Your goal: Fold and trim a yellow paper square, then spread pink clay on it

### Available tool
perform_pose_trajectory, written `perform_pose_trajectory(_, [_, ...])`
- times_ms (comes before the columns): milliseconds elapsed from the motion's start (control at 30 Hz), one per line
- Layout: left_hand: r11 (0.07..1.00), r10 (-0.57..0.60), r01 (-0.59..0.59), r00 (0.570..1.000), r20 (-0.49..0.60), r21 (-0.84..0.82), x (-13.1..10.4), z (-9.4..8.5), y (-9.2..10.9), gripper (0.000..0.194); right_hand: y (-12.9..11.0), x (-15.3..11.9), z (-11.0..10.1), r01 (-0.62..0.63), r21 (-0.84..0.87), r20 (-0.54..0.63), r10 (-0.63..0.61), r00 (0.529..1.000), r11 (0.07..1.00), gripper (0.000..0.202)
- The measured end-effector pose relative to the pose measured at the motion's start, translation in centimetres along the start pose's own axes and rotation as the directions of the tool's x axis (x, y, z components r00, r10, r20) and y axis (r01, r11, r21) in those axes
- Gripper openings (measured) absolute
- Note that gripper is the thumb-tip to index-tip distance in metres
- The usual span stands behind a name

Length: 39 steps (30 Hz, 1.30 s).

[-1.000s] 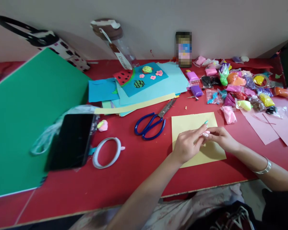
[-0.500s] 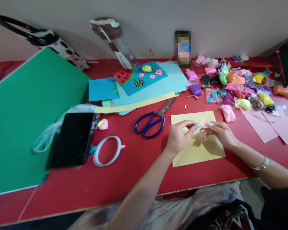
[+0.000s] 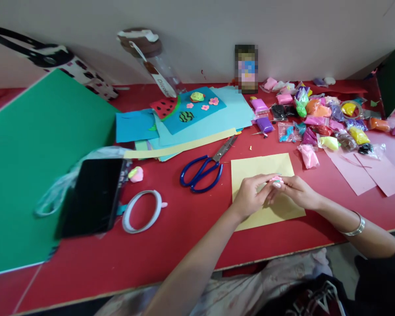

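Fingertips of both hands meet around a small pink piece of clay (image 3: 276, 179) with a bit of teal green on it. My left hand (image 3: 254, 193) pinches it from the left, and my right hand (image 3: 298, 189) closes on it from the right, partly covering it. Both hands are above a yellow paper sheet (image 3: 283, 164) on the red table. Scissors with blue handles (image 3: 202, 173) lie left of the sheet.
Bagged colored clay (image 3: 316, 118) is heaped at the back right, above pink papers (image 3: 352, 171). A tape roll (image 3: 141, 211), a black tablet (image 3: 92, 195) and a green board (image 3: 36, 175) are on the left. A clear bottle (image 3: 161, 66) leans behind blue papers (image 3: 207, 120).
Both hands have drawn closer together around the pink clay, which was stretched between them and now looks more compact. The camera view has shifted slightly.
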<state>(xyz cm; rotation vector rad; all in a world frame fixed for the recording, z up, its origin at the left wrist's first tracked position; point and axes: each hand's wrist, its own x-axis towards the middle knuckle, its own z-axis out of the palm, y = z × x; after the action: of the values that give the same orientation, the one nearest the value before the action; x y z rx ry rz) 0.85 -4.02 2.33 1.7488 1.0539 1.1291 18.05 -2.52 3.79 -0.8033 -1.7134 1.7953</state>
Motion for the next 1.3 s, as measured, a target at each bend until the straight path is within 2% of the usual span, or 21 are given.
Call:
perform_pose_trajectory(67, [0.999,-0.029,0.029,1.0,-0.01,0.026,0.0,-0.1,0.0,0.025,0.1,0.0,0.0,-0.039,0.035,0.003,0.039,0.999,0.999,0.047])
perform_pose_trajectory(133, [0.997,-0.044,0.05,0.995,-0.093,0.066,0.1,-0.4,-0.1,0.023,0.1,0.0,-0.1,-0.066,0.077,-0.03,0.068,0.997,0.995,0.047])
perform_pose_trajectory(233, [0.995,-0.02,0.037,0.982,-0.187,0.089,0.4,-1.0,-0.4,0.021,0.0,0.1,-0.2,-0.038,0.141,-0.081,0.05,0.995,0.989,0.045])
perform_pose_trajectory(300, [0.995,0.061,-0.046,0.985,-0.164,0.092,0.5,-1.2,-0.6,0.021,0.1,0.2,-0.2,-0.016,0.177,-0.108,0.036,0.993,0.984,0.044])
perform_pose_trajectory(367, [0.974,0.197,-0.183,0.975,-0.101,0.135,0.6,-1.0,-0.6,0.022,0.4,0.2,-0.2,-0.025,0.199,-0.106,0.047,0.993,0.98,0.045])
perform_pose_trajectory(467, [0.892,0.391,-0.372,0.92,-0.027,0.256,0.5,-0.3,-0.4,0.022,1.0,0.1,0.0,-0.043,0.199,-0.035,0.051,0.998,0.979,0.053])
perform_pose_trajectory(567, [0.828,0.467,-0.424,0.883,-0.033,0.366,0.3,0.1,-0.1,0.019,0.8,-0.2,-0.3,-0.041,0.088,0.006,0.041,0.999,0.995,0.065])
perform_pose_trajectory(600, [0.822,0.474,-0.412,0.878,-0.071,0.393,0.3,0.0,0.0,0.018,0.4,-0.3,-0.7,-0.038,-0.018,-0.058,0.037,0.998,0.999,0.066])
perform_pose_trajectory(633, [0.826,0.471,-0.388,0.874,-0.121,0.408,0.2,-0.1,0.0,0.019,0.0,-0.4,-1.2,-0.037,-0.178,-0.182,0.004,0.983,0.983,0.066])
perform_pose_trajectory(667, [0.842,0.453,-0.353,0.874,-0.177,0.408,0.2,-0.3,0.0,0.019,-0.4,-0.5,-2.0,-0.069,-0.368,-0.343,-0.067,0.937,0.927,0.064])
perform_pose_trajectory(700, [0.866,0.42,-0.313,0.878,-0.23,0.389,0.2,-0.6,-0.1,0.02,-0.8,-0.6,-2.9,-0.15,-0.568,-0.503,-0.197,0.841,0.809,0.061])
perform_pose_trajectory(733, [0.896,0.373,-0.268,0.887,-0.272,0.354,0.2,-0.8,-0.2,0.02,-1.0,-0.6,-4.0,-0.278,-0.71,-0.605,-0.358,0.711,0.647,0.062])
perform_pose_trajectory(767, [0.925,0.313,-0.22,0.902,-0.297,0.309,0.3,-1.1,-0.2,0.02,-1.1,-0.6,-5.1,-0.428,-0.758,-0.646,-0.472,0.6,0.493,0.067])
perform_pose_trajectory(800, [0.95,0.25,-0.171,0.919,-0.305,0.262,0.3,-1.3,-0.2,0.022,-1.0,-0.7,-6.2,-0.555,-0.744,-0.663,-0.513,0.545,0.373,0.072])
perform_pose_trajectory(833, [0.967,0.192,-0.129,0.935,-0.299,0.218,0.3,-1.4,-0.2,0.023,-0.7,-0.7,-7.3,-0.638,-0.713,-0.682,-0.498,0.536,0.29,0.076])
perform_pose_trajectory(900, [0.983,0.124,-0.082,0.955,-0.268,0.162,0.4,-1.6,0.1,0.025,0.1,-0.6,-8.9,-0.688,-0.692,-0.71,-0.381,0.593,0.218,0.072])
perform_pose_trajectory(967, [0.983,0.126,-0.09,0.966,-0.227,0.163,0.4,-1.8,0.4,0.024,0.9,-0.6,-9.7,-0.629,-0.738,-0.674,-0.333,0.66,0.247,0.055])
perform_pose_trajectory(1033, [0.974,0.15,-0.111,0.969,-0.195,0.198,0.4,-1.7,0.6,0.019,1.2,-0.6,-9.6,-0.491,-0.81,-0.586,-0.417,0.695,0.322,0.039])
perform_pose_trajectory(1133, [0.964,0.146,-0.095,0.969,-0.197,0.248,0.4,-1.5,0.5,0.012,0.7,-0.5,-8.2,-0.21,-0.876,-0.446,-0.56,0.698,0.435,0.038])
perform_pose_trajectory(1233, [0.965,0.142,-0.096,0.973,-0.18,0.243,0.5,-1.2,0.2,0.014,0.0,-0.4,-6.2,0.031,-0.862,-0.324,-0.598,0.733,0.506,0.042])
perform_pose_trajectory(1300, [0.966,0.151,-0.113,0.977,-0.151,0.232,0.5,-1.1,0.1,0.016,-0.2,-0.3,-5.0,0.126,-0.85,-0.253,-0.607,0.754,0.511,0.036])
